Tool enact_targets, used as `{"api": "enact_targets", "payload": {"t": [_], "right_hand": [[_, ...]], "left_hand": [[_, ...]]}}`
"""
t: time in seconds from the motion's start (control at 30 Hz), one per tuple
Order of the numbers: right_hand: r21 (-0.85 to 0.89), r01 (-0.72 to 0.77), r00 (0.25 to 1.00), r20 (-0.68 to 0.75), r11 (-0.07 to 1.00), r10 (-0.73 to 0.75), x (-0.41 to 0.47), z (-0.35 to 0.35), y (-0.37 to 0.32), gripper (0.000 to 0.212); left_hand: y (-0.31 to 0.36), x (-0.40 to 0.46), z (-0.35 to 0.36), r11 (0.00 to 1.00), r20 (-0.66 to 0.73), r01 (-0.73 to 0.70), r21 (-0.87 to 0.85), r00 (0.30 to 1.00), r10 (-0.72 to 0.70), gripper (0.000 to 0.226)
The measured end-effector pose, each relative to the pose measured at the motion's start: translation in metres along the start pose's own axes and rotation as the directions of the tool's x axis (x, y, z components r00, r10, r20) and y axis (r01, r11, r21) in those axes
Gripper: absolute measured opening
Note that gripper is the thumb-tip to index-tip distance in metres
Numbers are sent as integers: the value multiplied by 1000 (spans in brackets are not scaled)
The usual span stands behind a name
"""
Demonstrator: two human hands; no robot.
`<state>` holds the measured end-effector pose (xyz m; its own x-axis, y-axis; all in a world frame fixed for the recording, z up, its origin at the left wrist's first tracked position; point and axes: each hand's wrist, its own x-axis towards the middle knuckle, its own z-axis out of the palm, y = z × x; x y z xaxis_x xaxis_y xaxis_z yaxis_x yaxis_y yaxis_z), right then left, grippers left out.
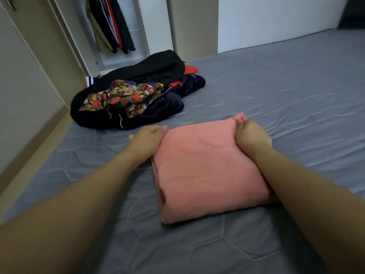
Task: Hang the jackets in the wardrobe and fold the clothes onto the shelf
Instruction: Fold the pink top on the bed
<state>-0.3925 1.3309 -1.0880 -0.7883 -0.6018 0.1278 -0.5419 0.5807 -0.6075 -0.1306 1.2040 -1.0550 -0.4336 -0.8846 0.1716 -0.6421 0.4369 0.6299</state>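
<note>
A pink garment [205, 167] lies folded into a thick rectangle on the grey quilted bed [286, 91]. My left hand [148, 140] grips its far left corner with curled fingers. My right hand [250, 134] pinches the far right corner, where a bit of pink cloth sticks up. Behind them sits a loose pile of clothes [134, 95]: a black jacket, a dark navy piece with white piping, a teddy-bear print shirt and something red. Several dark jackets [112, 26] hang in the open wardrobe at the back left.
The wardrobe door [29, 66] stands open at the left, next to the bed's edge. A white wall [276, 18] runs behind the bed at the right. Bare mattress stretches right of the pink garment and in front of it.
</note>
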Motion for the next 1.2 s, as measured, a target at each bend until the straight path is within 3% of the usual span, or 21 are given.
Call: {"api": "enact_targets", "payload": {"t": [0.03,0.13,0.2,0.27,0.33,0.37,0.43,0.5,0.57,0.63,0.7,0.77,0.87,0.97,1.03,1.1,1.2], "right_hand": [[2,-12,1000,7,1000,12,0,0,0,52],[0,-17,1000,24,1000,17,-2,2,-1,52],[5,-28,999,24,1000,28,-3,1,-1,52],[4,-35,999,19,999,35,-2,1,-2,52],[-2,-30,999,13,1000,30,-2,0,-2,56],[0,-26,1000,12,1000,26,-2,0,-2,59],[15,-23,1000,16,1000,23,-4,0,-2,67],[27,-14,1000,25,1000,13,-4,-2,-3,72],[57,-25,998,54,998,22,-3,-5,-1,71],[180,-31,998,67,983,19,-8,-10,3,65],[451,-50,998,56,891,28,-17,-19,-7,56],[601,-77,997,67,795,45,-24,-41,-33,42],[577,-3,995,81,817,-53,-24,-97,-98,23],[616,-17,991,113,787,-66,-29,-165,-172,17],[607,-50,996,84,793,-1,-38,-215,-225,21],[615,-65,998,41,786,51,-50,-275,-286,20],[638,-74,995,0,767,97,-67,-385,-398,37]], "left_hand": [[-4,2,-5,999,0,46,-13,999,-46,45],[-9,3,-16,917,40,147,370,984,-174,36],[6,1,-12,845,-12,195,498,976,-218,33],[31,-7,0,870,-150,140,472,986,-77,37],[54,-16,15,903,-127,-25,429,988,88,51],[60,-20,23,905,-29,-58,421,997,78,63],[59,-26,32,881,183,5,474,978,-104,78],[41,-24,33,848,253,81,524,936,-246,77],[32,-18,29,859,260,113,499,926,-273,76],[35,-12,21,900,349,110,423,896,-274,66],[46,-12,5,952,432,132,278,868,-246,39],[58,-13,-18,979,444,162,122,873,-200,17],[80,-11,-76,981,427,195,13,886,-182,7],[119,0,-160,987,503,128,101,849,-162,14],[157,9,-230,982,532,110,155,828,-177,16],[205,15,-315,973,567,119,198,796,-213,38],[288,27,-458,965,555,-50,256,825,-105,48]]}}
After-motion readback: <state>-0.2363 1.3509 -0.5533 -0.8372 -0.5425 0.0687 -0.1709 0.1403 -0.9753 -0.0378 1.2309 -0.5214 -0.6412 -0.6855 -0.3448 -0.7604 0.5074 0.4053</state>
